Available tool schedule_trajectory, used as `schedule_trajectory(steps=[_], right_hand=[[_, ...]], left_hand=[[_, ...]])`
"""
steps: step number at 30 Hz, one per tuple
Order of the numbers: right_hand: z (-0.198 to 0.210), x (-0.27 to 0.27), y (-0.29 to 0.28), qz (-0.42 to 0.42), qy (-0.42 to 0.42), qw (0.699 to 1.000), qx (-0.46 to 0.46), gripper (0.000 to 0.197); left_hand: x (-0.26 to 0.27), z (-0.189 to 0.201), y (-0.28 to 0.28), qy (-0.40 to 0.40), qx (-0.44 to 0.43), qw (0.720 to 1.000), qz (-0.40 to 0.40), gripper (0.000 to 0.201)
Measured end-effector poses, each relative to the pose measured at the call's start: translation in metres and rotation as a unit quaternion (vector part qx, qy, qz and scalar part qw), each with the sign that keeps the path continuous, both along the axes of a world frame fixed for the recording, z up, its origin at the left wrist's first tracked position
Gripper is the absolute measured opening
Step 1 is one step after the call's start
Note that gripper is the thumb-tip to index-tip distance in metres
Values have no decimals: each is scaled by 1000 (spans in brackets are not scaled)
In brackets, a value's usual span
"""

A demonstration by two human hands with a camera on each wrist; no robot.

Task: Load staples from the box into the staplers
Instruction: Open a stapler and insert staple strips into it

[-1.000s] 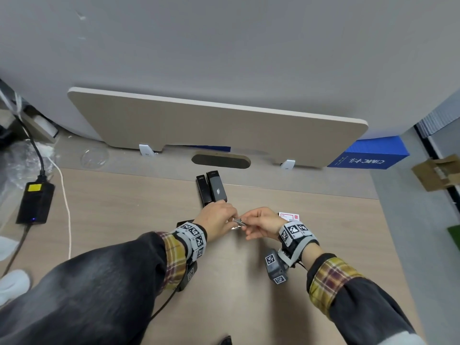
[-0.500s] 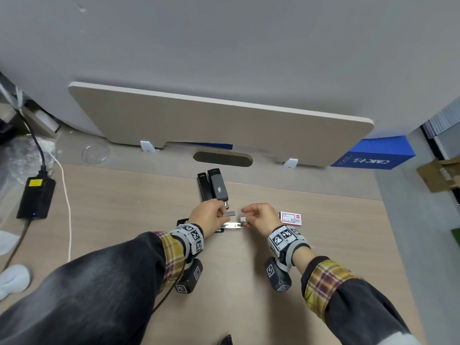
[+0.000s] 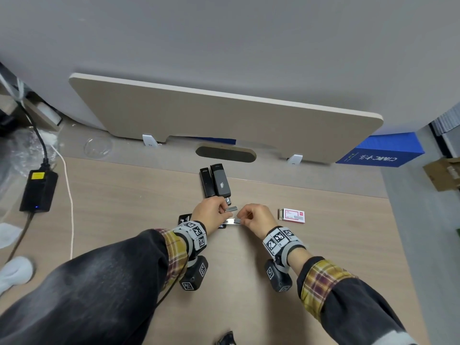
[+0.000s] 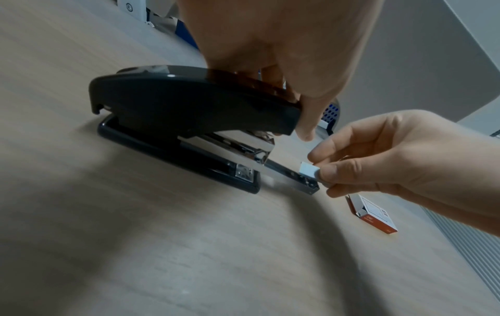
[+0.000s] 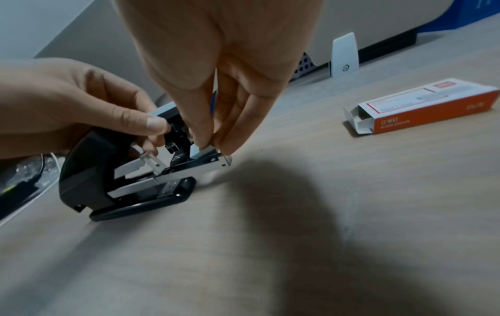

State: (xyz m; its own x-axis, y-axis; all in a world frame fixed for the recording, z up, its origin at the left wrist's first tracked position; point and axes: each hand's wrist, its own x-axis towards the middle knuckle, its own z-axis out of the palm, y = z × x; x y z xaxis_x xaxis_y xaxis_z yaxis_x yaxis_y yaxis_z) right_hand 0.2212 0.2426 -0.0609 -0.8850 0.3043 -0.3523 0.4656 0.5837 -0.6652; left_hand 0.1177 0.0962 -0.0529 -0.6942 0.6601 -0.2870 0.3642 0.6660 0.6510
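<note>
A black stapler (image 4: 189, 107) lies on the desk with its metal magazine (image 4: 292, 180) slid out to the right. My left hand (image 3: 227, 210) lies over the stapler's top and pinches a spare staple strip (image 3: 231, 208) between thumb and fingers. My right hand (image 3: 242, 220) pinches a shorter staple piece (image 4: 308, 170) and holds it on the outer end of the magazine (image 5: 194, 169). The red and white staple box (image 3: 292, 215) lies open-ended to the right of my right hand. Two more black staplers (image 3: 215, 181) lie side by side just beyond my hands.
A black power adapter (image 3: 38, 188) and white cable (image 3: 68, 195) lie at the desk's left. An upright beige panel (image 3: 224, 115) closes off the far edge. A blue box (image 3: 380, 151) and a cardboard box (image 3: 443, 173) sit on the floor to the right.
One second ago both hands met on one strip. They have drawn apart, each holding a piece, and my right hand has lowered its piece onto the magazine's end.
</note>
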Motion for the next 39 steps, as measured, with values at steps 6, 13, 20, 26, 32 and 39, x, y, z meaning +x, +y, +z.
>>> schedule_trajectory(steps=[6, 13, 20, 26, 32, 39], right_hand=[[-1, -3, -1, 35, -21, 999, 34, 16], [2, -4, -7, 118, -38, 987, 103, 23], [0, 1, -6, 207, -24, 956, 207, 26], [1, 4, -2, 200, -3, 955, 219, 26], [0, 7, -6, 149, -4, 970, 194, 20], [-2, 2, -10, 135, -5, 971, 198, 17]], left_hand=[[1, -2, 0, -2, -5, 1000, 8, 18], [0, -2, 1, 3, -10, 1000, 6, 15], [0, -1, 1, 8, -2, 1000, 3, 18], [1, -2, 1, 10, -5, 1000, 6, 17], [1, -2, 1, 9, -7, 1000, 2, 17], [1, -3, 1, 15, -6, 1000, -2, 16]])
